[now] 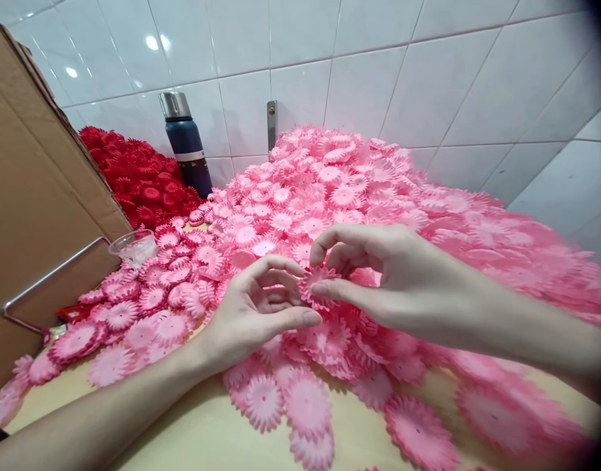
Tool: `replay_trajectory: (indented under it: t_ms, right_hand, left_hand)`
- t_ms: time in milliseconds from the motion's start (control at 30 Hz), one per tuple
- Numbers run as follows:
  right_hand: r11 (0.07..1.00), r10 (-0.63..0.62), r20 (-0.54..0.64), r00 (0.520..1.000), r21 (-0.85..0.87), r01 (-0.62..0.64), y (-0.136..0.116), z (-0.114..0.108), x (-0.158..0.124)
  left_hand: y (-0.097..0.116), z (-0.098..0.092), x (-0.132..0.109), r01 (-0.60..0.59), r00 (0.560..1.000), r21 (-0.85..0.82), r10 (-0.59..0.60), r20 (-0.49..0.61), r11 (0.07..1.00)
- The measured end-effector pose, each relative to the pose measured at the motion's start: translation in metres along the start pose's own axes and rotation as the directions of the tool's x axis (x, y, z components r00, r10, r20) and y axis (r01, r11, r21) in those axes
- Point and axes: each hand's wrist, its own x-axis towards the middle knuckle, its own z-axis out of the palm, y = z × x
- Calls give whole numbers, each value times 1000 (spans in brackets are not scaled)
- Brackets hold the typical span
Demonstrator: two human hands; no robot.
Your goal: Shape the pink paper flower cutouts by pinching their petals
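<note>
Between the thumb and fingers of my right hand [378, 275] is a small pink scalloped fabric flower disc [310, 285], darker at its toothed rim. My left hand [265, 301] is close on its left side, fingers curved and thumb held apart below. Its fingertips reach the disc's edge; whether they touch it I cannot tell. Behind and under both hands rises a big heap of pink flower discs [344, 196], some singly and some in small stacks. Loose discs, such as a pink petal disc [307, 402], lie on the pale yellow tabletop [192, 432] nearest me.
At the back left a dark blue bottle [189, 147] stands beside a pile of red flower discs [143, 176]. A clear plastic cup [136, 248] sits by a cardboard box [40, 150] and a bent metal rod [55, 275]. White tiled wall [378, 78] closes off the back.
</note>
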Motion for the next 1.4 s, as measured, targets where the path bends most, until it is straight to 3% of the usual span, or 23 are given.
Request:
replay_trajectory:
  t_ms: [333,533,767,1400]
  right_hand:
    - [1000,-19,-21,1000,-16,18,0,8,-2]
    - [969,-158,-66,985,-201,142,0,10,-4]
    - [941,-238,-78,968,-264,210,3,13,-2]
    - [930,-262,-87,961,-289,228,1,17,-2]
  left_hand:
    - [0,0,2,19,999,-32,-20,-36,999]
    - [0,1,2,1,1000,-30,-2,-17,1000]
    - [-3,-2,3,-43,999,-47,44,12,998]
    - [-6,-4,3,-46,999,38,47,-14,998]
